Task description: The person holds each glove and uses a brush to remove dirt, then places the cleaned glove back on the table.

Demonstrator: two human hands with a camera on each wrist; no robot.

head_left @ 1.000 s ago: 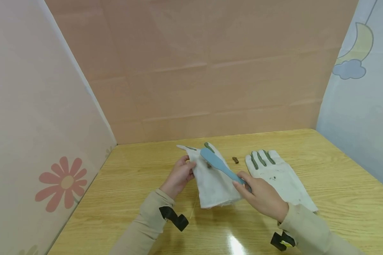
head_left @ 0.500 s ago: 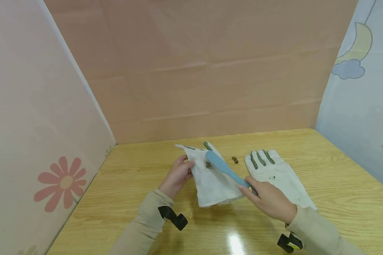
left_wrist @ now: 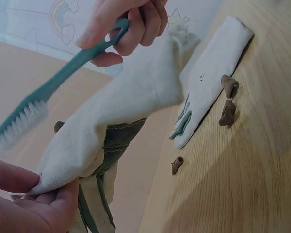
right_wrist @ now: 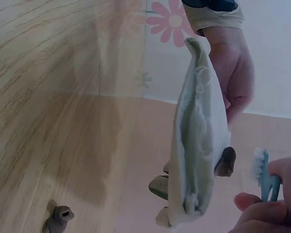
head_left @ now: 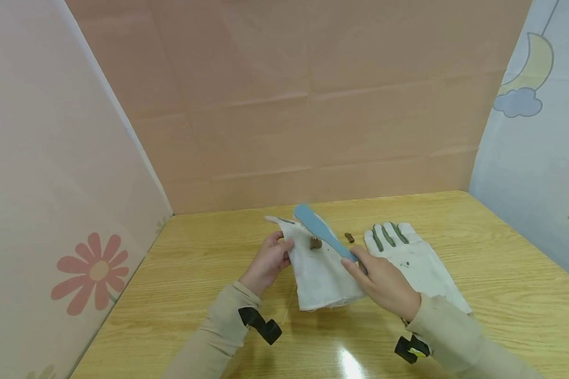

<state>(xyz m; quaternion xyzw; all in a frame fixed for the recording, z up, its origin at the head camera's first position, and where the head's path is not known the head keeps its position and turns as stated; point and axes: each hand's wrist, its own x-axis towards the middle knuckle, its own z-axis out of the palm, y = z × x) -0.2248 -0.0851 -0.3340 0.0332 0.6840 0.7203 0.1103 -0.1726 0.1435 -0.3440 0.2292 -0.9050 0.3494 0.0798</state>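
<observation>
Above the table, my left hand (head_left: 269, 258) pinches the side of a white work glove (head_left: 323, 281) with green-striped fingers. A brown clay-like lump (head_left: 315, 243) clings to the glove's upper face. My right hand (head_left: 388, 287) grips the handle of a blue brush (head_left: 319, 226). Its white bristles (left_wrist: 23, 122) point toward the glove, and in the left wrist view they stand apart from the cloth. The right wrist view looks into the glove's cuff opening (right_wrist: 191, 145), with the lump (right_wrist: 226, 162) sticking out from its side.
A second white glove (head_left: 429, 273) lies flat at the right, with small dark specks. One brown piece (head_left: 349, 237) lies between the gloves; near the flat glove the left wrist view shows further brown pieces (left_wrist: 227, 113). Fabric walls border the wooden table (head_left: 194, 273).
The brush first shifts right and toward me, then moves back up and left over the glove. The brown lump shows more fully now. The left hand and glove shift only slightly.
</observation>
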